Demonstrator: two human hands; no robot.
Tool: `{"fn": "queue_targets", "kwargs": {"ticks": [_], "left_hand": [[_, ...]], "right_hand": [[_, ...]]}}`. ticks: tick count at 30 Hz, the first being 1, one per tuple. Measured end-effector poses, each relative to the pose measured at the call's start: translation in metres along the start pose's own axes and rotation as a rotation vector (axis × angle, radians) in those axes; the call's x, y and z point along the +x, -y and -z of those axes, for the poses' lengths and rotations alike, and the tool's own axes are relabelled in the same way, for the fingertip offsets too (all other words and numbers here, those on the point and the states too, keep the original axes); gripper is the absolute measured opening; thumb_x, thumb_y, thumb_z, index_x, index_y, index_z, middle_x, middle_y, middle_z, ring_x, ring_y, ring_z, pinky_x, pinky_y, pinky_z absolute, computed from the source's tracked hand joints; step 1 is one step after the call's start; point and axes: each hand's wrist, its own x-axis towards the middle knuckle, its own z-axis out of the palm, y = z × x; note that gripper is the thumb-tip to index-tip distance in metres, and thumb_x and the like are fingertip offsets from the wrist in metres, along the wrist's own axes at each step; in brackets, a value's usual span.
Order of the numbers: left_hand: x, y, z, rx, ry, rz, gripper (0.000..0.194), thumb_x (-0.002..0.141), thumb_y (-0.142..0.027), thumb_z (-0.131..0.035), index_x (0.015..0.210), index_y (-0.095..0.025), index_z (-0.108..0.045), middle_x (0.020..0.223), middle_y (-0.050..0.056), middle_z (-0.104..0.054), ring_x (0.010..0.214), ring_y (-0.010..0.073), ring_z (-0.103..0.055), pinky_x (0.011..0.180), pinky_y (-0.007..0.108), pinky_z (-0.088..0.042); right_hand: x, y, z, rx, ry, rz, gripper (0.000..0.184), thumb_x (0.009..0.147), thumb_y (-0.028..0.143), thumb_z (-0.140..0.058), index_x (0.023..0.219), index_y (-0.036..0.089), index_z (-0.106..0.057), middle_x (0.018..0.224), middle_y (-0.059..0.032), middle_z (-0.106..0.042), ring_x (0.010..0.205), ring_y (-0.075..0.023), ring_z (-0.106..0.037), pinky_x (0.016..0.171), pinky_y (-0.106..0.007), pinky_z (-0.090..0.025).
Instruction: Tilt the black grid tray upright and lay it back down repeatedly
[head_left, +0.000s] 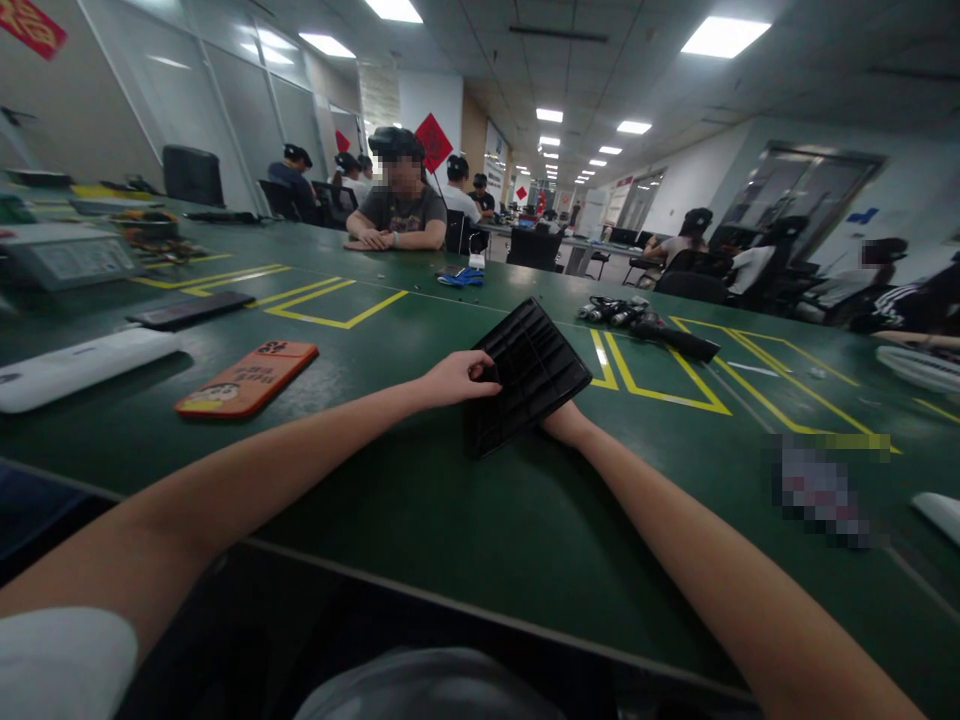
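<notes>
"Since the black tray [534, 375] is tilted up, how are the two hands sharing it?"

"The left hand [456, 380] grasps it by its left side, thumb toward the ribbed face. The right hand [566, 424] reaches in behind the lower right edge. Its fingers are hidden, so I cannot tell how firmly they close, or whether they close at all."

"And where is the tray, exactly?"

"In front of the person, over the near part of the green table [405, 525], ribs facing back toward the person. Whether its bottom corner touches the tabletop I can't make out."

"What would make a good hold?"

"I'd let the right palm bear the weight from behind and keep the left fingers light on the rim, so the ribs, which look thin, aren't squeezed. Turning with both wrists together should stop it twisting."

"Anything to mind nearby?"

"The orange phone [249, 380] lies well to the left, and a dark bundle [619, 312] sits beyond the tray's right side. Small, slow turns would suit best."
</notes>
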Motion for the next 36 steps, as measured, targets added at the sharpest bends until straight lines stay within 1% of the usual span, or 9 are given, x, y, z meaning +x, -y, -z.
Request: {"fn": "queue_targets", "kwargs": {"ticks": [4,13,16,19,22,26,29,32,36], "left_hand": [[0.003,-0.002,-0.003,0.135,-0.115,-0.040,0.040,0.066,-0.045,-0.061,0.088,-0.012,-0.063,0.065,-0.001,-0.046,0.059,0.0127,-0.043,0.057,0.026,-0.033],[0.016,0.010,0.004,0.236,-0.174,-0.008,0.042,0.066,-0.048,-0.062,0.089,-0.014,-0.066,0.073,0.003,-0.058,0.064,0.0142,-0.051,0.057,0.026,-0.036],[0.020,0.028,0.022,0.272,-0.286,0.170,0.039,0.068,-0.050,-0.060,0.084,-0.015,-0.066,0.071,0.003,-0.059,0.067,0.0160,-0.053,0.058,0.026,-0.037],[0.026,0.053,0.051,0.353,-0.358,0.437,0.043,0.075,-0.053,-0.053,0.081,-0.012,-0.065,0.073,0.007,-0.061,0.075,0.0191,-0.056,0.064,0.027,-0.040],[0.030,0.075,0.078,0.491,-0.336,0.641,0.053,0.076,-0.057,-0.049,0.084,-0.007,-0.064,0.089,0.016,-0.064,0.088,0.0277,-0.058,0.071,0.036,-0.044],[0.030,0.097,0.094,0.631,-0.272,0.748,0.060,0.071,-0.060,-0.054,0.091,-0.004,-0.064,0.105,0.027,-0.061,0.100,0.0401,-0.056,0.077,0.045,-0.045],[0.028,0.102,0.097,0.624,-0.271,0.720,0.056,0.076,-0.052,-0.053,0.095,-0.001,-0.064,0.105,0.030,-0.060,0.101,0.0409,-0.056,0.080,0.047,-0.045],[0.030,0.091,0.088,0.572,-0.382,0.562,0.040,0.086,-0.029,-0.041,0.101,0.001,-0.061,0.106,0.029,-0.060,0.104,0.0376,-0.056,0.086,0.049,-0.043],[0.035,0.061,0.048,0.483,-0.322,0.285,0.044,0.080,-0.006,-0.036,0.121,-0.004,-0.053,0.113,0.018,-0.062,0.110,0.0242,-0.055,0.095,0.036,-0.041]], "right_hand": [[0.004,-0.003,0.000,-0.009,-0.003,0.017,0.035,0.084,0.026,-0.053,0.118,0.021,-0.061,0.128,-0.0081,-0.059,0.122,-0.0268,-0.049,0.106,-0.049,-0.034],[0.017,-0.017,0.009,-0.071,0.005,-0.023,0.032,0.077,0.012,-0.054,0.106,0.020,-0.065,0.113,-0.0077,-0.065,0.108,-0.0250,-0.055,0.096,-0.046,-0.042],[0.006,-0.036,0.034,-0.232,-0.064,-0.154,0.036,0.072,0.015,-0.059,0.107,0.018,-0.064,0.108,-0.0094,-0.064,0.105,-0.0263,-0.054,0.094,-0.046,-0.041],[-0.012,-0.058,0.067,-0.436,-0.187,-0.402,0.037,0.073,0.018,-0.058,0.110,0.016,-0.062,0.105,-0.0115,-0.064,0.101,-0.0266,-0.054,0.092,-0.044,-0.040],[-0.027,-0.073,0.087,-0.623,-0.246,-0.593,0.035,0.076,0.021,-0.055,0.110,0.014,-0.062,0.104,-0.0133,-0.063,0.102,-0.0276,-0.052,0.091,-0.042,-0.038],[-0.033,-0.074,0.090,-0.771,-0.155,-0.679,0.033,0.080,0.023,-0.052,0.111,0.016,-0.062,0.106,-0.0142,-0.061,0.106,-0.0280,-0.049,0.090,-0.039,-0.037],[-0.030,-0.064,0.084,-0.842,-0.102,-0.709,0.036,0.082,0.025,-0.050,0.115,0.015,-0.059,0.111,-0.0165,-0.059,0.109,-0.0294,-0.047,0.090,-0.042,-0.037],[-0.029,-0.053,0.080,-0.913,-0.080,-0.701,0.035,0.084,0.025,-0.047,0.115,0.015,-0.059,0.119,-0.0171,-0.057,0.118,-0.0332,-0.041,0.095,-0.053,-0.031],[-0.029,-0.044,0.077,-0.961,-0.047,-0.632,0.036,0.084,0.021,-0.044,0.116,0.012,-0.059,0.130,-0.0177,-0.051,0.128,-0.0352,-0.031,0.102,-0.061,-0.021]]}}
